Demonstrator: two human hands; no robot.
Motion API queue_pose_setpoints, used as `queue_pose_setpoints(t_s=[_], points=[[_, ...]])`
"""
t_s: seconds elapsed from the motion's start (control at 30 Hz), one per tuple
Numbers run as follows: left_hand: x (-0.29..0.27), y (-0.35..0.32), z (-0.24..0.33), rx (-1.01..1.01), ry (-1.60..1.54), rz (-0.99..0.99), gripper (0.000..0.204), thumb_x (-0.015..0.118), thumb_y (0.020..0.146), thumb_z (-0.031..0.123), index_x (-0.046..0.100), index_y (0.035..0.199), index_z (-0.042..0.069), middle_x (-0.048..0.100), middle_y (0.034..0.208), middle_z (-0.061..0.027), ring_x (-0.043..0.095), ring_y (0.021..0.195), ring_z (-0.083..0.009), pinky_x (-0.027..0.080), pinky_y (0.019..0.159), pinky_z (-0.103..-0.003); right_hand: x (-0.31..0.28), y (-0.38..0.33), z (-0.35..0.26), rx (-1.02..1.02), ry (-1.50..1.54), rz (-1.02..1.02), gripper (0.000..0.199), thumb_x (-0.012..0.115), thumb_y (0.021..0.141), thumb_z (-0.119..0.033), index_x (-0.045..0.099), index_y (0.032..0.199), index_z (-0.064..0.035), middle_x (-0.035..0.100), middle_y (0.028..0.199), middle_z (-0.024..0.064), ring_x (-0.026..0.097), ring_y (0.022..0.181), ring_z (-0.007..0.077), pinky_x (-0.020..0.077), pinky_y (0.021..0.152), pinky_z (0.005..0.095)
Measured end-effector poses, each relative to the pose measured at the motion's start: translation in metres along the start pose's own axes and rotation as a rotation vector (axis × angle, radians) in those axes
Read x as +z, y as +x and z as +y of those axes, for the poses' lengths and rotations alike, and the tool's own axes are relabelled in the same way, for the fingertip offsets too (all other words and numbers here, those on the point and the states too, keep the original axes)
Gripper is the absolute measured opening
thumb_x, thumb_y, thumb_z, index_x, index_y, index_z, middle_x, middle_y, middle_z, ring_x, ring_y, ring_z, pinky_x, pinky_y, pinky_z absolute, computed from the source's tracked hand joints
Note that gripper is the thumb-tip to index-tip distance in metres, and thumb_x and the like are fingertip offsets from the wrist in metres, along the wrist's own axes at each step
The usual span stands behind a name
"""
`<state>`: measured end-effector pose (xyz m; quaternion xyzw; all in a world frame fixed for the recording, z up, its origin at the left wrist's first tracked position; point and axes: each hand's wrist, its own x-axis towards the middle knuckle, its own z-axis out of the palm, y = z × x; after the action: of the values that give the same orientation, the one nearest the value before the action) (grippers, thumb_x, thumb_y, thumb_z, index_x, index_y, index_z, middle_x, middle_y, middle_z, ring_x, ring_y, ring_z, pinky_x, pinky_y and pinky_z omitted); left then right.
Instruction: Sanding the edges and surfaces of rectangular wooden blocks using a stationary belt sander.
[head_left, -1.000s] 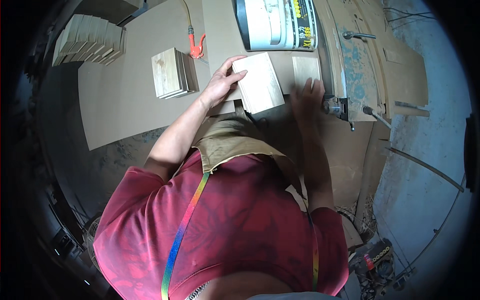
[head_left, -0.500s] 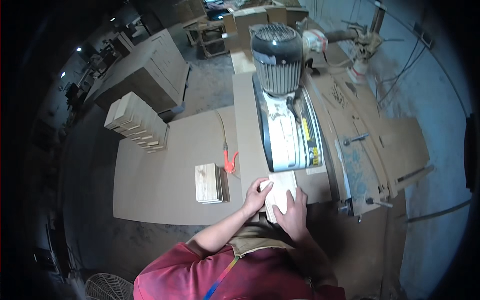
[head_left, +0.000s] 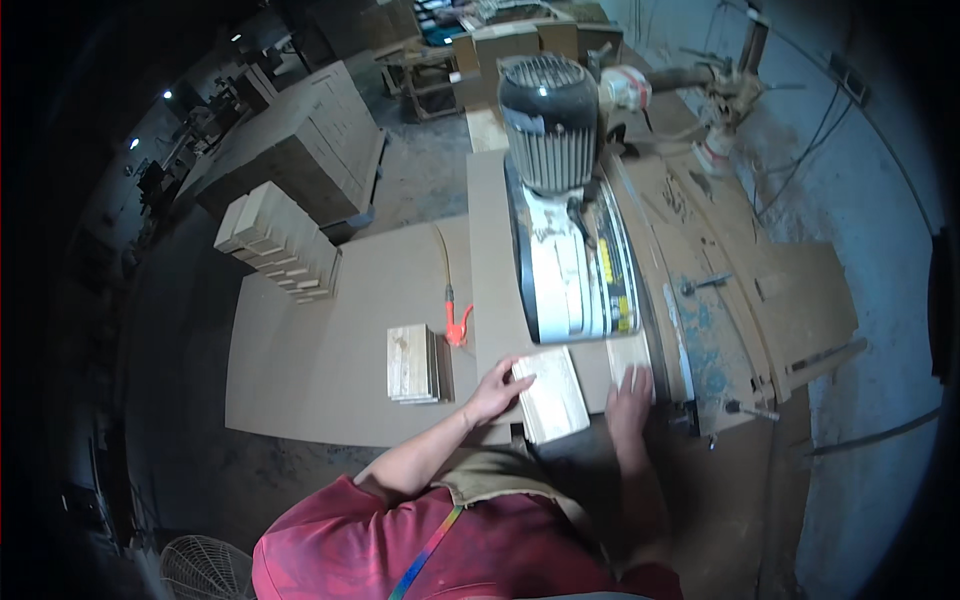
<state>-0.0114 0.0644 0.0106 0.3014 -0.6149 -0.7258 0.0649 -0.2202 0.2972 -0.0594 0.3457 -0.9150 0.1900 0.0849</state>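
My left hand (head_left: 497,388) grips the left edge of a short stack of pale wooden boards (head_left: 556,396), its thumb on top. That stack sits at the front edge of the brown worktable (head_left: 492,250). To its right, my right hand (head_left: 630,396) is closed on the near end of a single wooden board (head_left: 628,353). This board lies along the right side of the machine's white housing (head_left: 565,285), pointing away from me. A finned motor (head_left: 553,130) stands upright on that housing. Whether the board's far end goes under the housing is hidden.
Left on the lower brown panel are a small stack of boards (head_left: 408,362), an orange-red air blow gun (head_left: 457,325) with its hose, and a long row of stacked boards (head_left: 280,240). A metal clamp handle (head_left: 708,284) sits right of the machine. A large board pile (head_left: 300,150) stands behind.
My right hand has left the stack and moved right, onto a single board beside the housing. My left hand still holds the stack, which is now tilted slightly.
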Motion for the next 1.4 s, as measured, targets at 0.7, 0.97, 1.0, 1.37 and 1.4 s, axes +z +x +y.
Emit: queue_pose_setpoints(t_s=[0.7, 0.97, 1.0, 1.37, 1.4], points=[[0.010, -0.003, 0.005, 0.076, -0.130, 0.055, 0.036, 0.076, 0.111, 0.018, 0.066, 0.143, 0.007, 0.071, 0.121, -0.0125, 0.067, 0.104, -0.0181, 0.058, 0.092, -0.032, -0.047, -0.042, -0.011, -0.040, 0.060, 0.118, 0.052, 0.085, 0.092, -0.023, 0.073, 0.135, 0.0017, 0.063, 0.143, 0.0275, 0.061, 0.127, 0.0460, 0.0568, 0.107, 0.0516], [0.008, 0.008, 0.008, 0.006, -0.188, 0.051, 0.039, 0.078, 0.109, 0.015, 0.067, 0.146, 0.008, 0.071, 0.116, -0.0097, 0.064, 0.096, -0.0155, 0.056, 0.088, -0.030, -0.035, 0.042, -0.050, 0.067, 0.225, 0.132, 0.051, 0.081, 0.096, -0.024, 0.071, 0.138, 0.0041, 0.062, 0.143, 0.0273, 0.062, 0.126, 0.0463, 0.0568, 0.106, 0.0523], [0.010, 0.012, 0.006, 0.027, -0.142, 0.100, 0.039, 0.078, 0.109, 0.014, 0.067, 0.146, 0.008, 0.071, 0.114, -0.0094, 0.063, 0.095, -0.0150, 0.056, 0.087, -0.029, -0.046, 0.035, -0.067, 0.117, 0.315, 0.062, 0.056, 0.084, 0.096, -0.026, 0.071, 0.141, 0.0040, 0.064, 0.144, 0.0280, 0.063, 0.127, 0.0464, 0.0576, 0.107, 0.0520], [0.003, 0.008, 0.001, 0.039, -0.159, 0.076, 0.045, 0.078, 0.106, 0.007, 0.068, 0.150, 0.011, 0.068, 0.100, -0.0056, 0.060, 0.089, -0.0117, 0.053, 0.079, -0.024, -0.077, -0.038, -0.036, -0.068, 0.218, 0.070, 0.064, 0.092, 0.079, -0.019, 0.069, 0.135, 0.0015, 0.063, 0.136, 0.0278, 0.064, 0.118, 0.0479, 0.0587, 0.102, 0.0523], [-0.003, 0.005, 0.001, 0.017, -0.223, 0.006, 0.045, 0.078, 0.106, 0.007, 0.068, 0.150, 0.011, 0.068, 0.099, -0.0053, 0.060, 0.088, -0.0115, 0.053, 0.079, -0.024, -0.069, -0.038, -0.019, -0.022, 0.141, -0.001, 0.059, 0.091, 0.081, -0.016, 0.070, 0.132, 0.0014, 0.064, 0.134, 0.0264, 0.065, 0.118, 0.0471, 0.0592, 0.101, 0.0512]])
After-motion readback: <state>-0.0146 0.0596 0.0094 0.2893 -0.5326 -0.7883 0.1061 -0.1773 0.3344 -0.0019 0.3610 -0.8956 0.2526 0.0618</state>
